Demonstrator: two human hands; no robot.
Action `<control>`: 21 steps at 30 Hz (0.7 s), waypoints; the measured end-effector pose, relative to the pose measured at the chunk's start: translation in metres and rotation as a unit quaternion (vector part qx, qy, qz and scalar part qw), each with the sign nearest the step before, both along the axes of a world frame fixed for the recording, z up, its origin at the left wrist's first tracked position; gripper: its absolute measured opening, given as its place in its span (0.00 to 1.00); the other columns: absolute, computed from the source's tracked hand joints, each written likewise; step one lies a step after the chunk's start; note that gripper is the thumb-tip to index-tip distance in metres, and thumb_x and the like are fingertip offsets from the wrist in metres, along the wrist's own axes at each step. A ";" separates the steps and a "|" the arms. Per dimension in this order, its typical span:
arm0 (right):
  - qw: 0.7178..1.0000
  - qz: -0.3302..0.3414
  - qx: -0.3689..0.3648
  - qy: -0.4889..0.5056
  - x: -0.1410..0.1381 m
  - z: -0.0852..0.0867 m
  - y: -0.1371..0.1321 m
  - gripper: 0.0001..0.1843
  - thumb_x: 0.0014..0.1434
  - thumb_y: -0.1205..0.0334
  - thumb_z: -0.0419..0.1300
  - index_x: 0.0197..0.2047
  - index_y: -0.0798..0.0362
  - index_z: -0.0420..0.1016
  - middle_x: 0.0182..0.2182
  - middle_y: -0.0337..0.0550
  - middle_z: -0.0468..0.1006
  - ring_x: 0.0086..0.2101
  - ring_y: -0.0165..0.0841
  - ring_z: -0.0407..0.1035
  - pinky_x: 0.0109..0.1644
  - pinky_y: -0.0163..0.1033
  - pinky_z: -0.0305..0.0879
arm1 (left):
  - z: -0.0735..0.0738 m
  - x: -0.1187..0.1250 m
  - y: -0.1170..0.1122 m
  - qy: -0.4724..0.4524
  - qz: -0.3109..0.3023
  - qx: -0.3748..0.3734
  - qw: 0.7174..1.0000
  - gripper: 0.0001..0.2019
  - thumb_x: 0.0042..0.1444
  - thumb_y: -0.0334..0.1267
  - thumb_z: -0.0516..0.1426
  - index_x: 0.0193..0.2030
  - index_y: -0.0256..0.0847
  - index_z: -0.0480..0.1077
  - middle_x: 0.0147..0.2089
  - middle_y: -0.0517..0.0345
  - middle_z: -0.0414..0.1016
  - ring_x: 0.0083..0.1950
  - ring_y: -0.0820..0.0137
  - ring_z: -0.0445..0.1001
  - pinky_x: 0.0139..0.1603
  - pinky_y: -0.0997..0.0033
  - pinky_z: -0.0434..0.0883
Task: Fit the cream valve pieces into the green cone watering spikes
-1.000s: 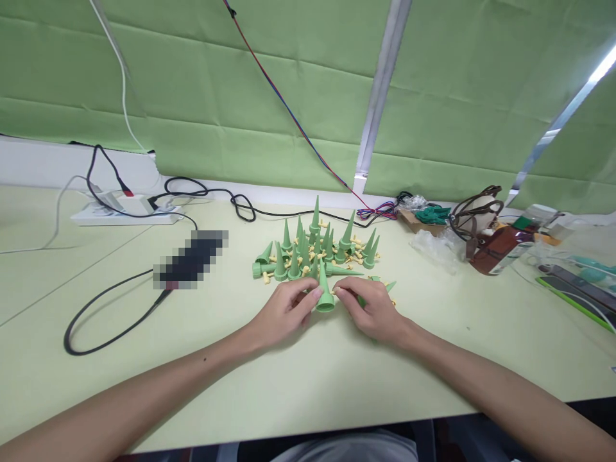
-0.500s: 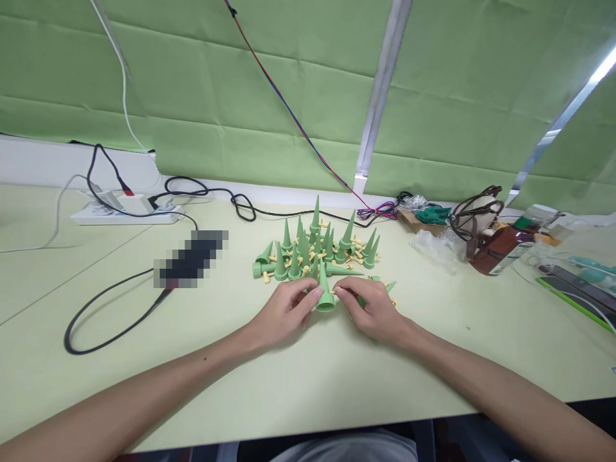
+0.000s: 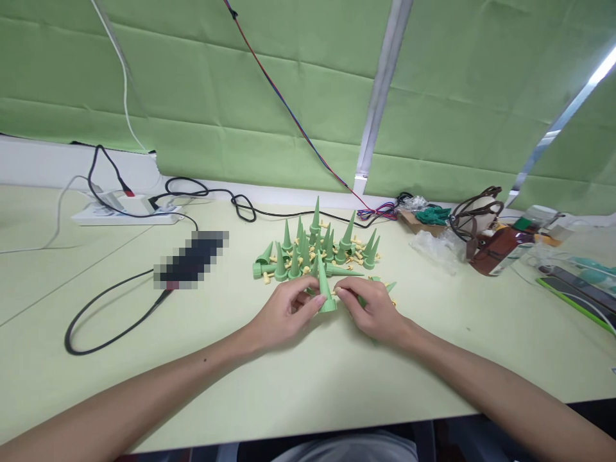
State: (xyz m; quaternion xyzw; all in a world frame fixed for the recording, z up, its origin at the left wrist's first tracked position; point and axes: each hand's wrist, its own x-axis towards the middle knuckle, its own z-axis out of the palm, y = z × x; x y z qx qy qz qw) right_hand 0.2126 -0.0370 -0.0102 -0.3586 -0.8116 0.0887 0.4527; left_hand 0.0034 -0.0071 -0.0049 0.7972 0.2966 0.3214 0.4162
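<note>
My left hand [image 3: 287, 313] grips a green cone-shaped watering spike [image 3: 324, 282] near its base, thumb in front. The spike's tip points up and leans slightly left, and its wide collar is at the bottom. Close to the collar's right side, my right hand [image 3: 374, 309] is pinched on a small yellow valve [image 3: 333, 293], mostly covered by the fingertips. Just beyond both hands sits a cluster of similar green spikes [image 3: 305, 253], many upright and some on their sides, with small yellow valves [image 3: 358, 249] among them. Behind my right hand, another spike [image 3: 391, 286] is partly hidden.
A white power strip [image 3: 128, 215] with black cables lies at the back left, and a pixelated dark device [image 3: 190, 260] in front of it. On the right are clear plastic wrap [image 3: 436, 250], a brown bottle [image 3: 500, 250] and a green-edged object [image 3: 572, 301].
The spike in my left hand has tilted, its tip shifting left and its open underside turning out of view. My right hand has barely moved.
</note>
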 end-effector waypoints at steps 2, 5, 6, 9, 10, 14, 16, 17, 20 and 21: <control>1.000 -0.003 -0.001 0.000 0.000 0.000 0.000 0.12 0.70 0.64 0.51 0.36 0.52 0.71 0.26 0.41 0.74 0.26 0.31 0.64 0.31 0.35 0.61 | 0.000 0.000 -0.001 -0.001 -0.001 0.010 1.000 0.14 0.67 0.48 0.53 0.40 0.38 0.67 0.33 0.60 0.66 0.27 0.75 0.64 0.26 0.75 0.63; 1.000 -0.006 -0.002 0.001 0.001 0.000 0.000 0.11 0.70 0.64 0.51 0.36 0.52 0.71 0.27 0.41 0.74 0.26 0.31 0.64 0.31 0.35 0.61 | 0.000 0.000 -0.001 0.000 -0.002 0.023 1.000 0.13 0.66 0.47 0.53 0.43 0.38 0.68 0.39 0.57 0.67 0.30 0.74 0.66 0.28 0.75 0.65; 1.000 -0.005 -0.003 0.001 0.001 0.000 0.000 0.11 0.70 0.64 0.51 0.36 0.52 0.71 0.27 0.41 0.73 0.26 0.31 0.64 0.31 0.35 0.61 | 0.000 0.000 -0.001 0.001 -0.002 0.029 1.000 0.12 0.66 0.46 0.54 0.43 0.38 0.68 0.39 0.57 0.67 0.31 0.74 0.66 0.28 0.75 0.65; 1.000 -0.004 -0.005 -0.001 0.001 -0.001 0.001 0.12 0.70 0.64 0.51 0.36 0.52 0.71 0.26 0.41 0.73 0.26 0.31 0.64 0.31 0.35 0.61 | 0.000 0.000 -0.001 0.008 0.002 0.057 0.998 0.11 0.66 0.46 0.54 0.42 0.38 0.68 0.38 0.57 0.65 0.31 0.74 0.65 0.28 0.76 0.65; 1.000 -0.004 -0.006 -0.001 0.002 -0.001 0.001 0.12 0.70 0.63 0.51 0.36 0.52 0.71 0.26 0.41 0.73 0.26 0.31 0.64 0.31 0.35 0.62 | 0.000 0.000 -0.002 0.011 0.004 0.069 0.998 0.11 0.66 0.45 0.54 0.41 0.38 0.68 0.38 0.58 0.65 0.31 0.74 0.65 0.28 0.76 0.64; 1.000 -0.003 -0.009 -0.002 0.001 -0.001 0.001 0.12 0.70 0.64 0.51 0.36 0.52 0.71 0.26 0.41 0.73 0.26 0.31 0.65 0.31 0.35 0.62 | 0.000 0.000 -0.002 0.020 0.012 0.107 0.994 0.09 0.65 0.43 0.55 0.38 0.39 0.67 0.36 0.59 0.62 0.31 0.74 0.63 0.27 0.76 0.63; 1.000 -0.002 -0.010 -0.003 0.001 -0.001 0.001 0.11 0.70 0.64 0.51 0.36 0.52 0.71 0.26 0.40 0.73 0.26 0.31 0.65 0.31 0.35 0.62 | 0.000 0.000 -0.003 0.019 0.013 0.123 0.992 0.09 0.65 0.41 0.55 0.37 0.39 0.66 0.35 0.59 0.61 0.31 0.74 0.62 0.28 0.76 0.63; 1.000 -0.002 -0.009 -0.002 0.001 -0.001 0.001 0.11 0.70 0.64 0.51 0.36 0.52 0.71 0.26 0.40 0.73 0.26 0.31 0.64 0.31 0.35 0.61 | 0.000 -0.001 -0.003 0.018 0.013 0.130 0.991 0.09 0.65 0.41 0.55 0.36 0.39 0.65 0.35 0.59 0.61 0.31 0.74 0.62 0.28 0.76 0.63; 1.000 -0.003 -0.009 -0.002 0.001 0.000 0.001 0.12 0.71 0.63 0.50 0.35 0.52 0.71 0.26 0.41 0.72 0.26 0.31 0.64 0.31 0.35 0.61 | -0.001 -0.001 -0.003 0.012 0.014 0.144 0.989 0.08 0.65 0.40 0.55 0.36 0.39 0.65 0.36 0.59 0.62 0.32 0.74 0.61 0.28 0.76 0.63; 1.000 -0.003 -0.009 -0.002 0.001 0.000 0.001 0.12 0.71 0.63 0.50 0.35 0.52 0.71 0.25 0.40 0.72 0.26 0.31 0.63 0.30 0.35 0.61 | -0.001 -0.001 -0.003 0.011 0.014 0.146 0.989 0.08 0.66 0.39 0.55 0.36 0.39 0.65 0.37 0.58 0.62 0.32 0.74 0.62 0.28 0.76 0.63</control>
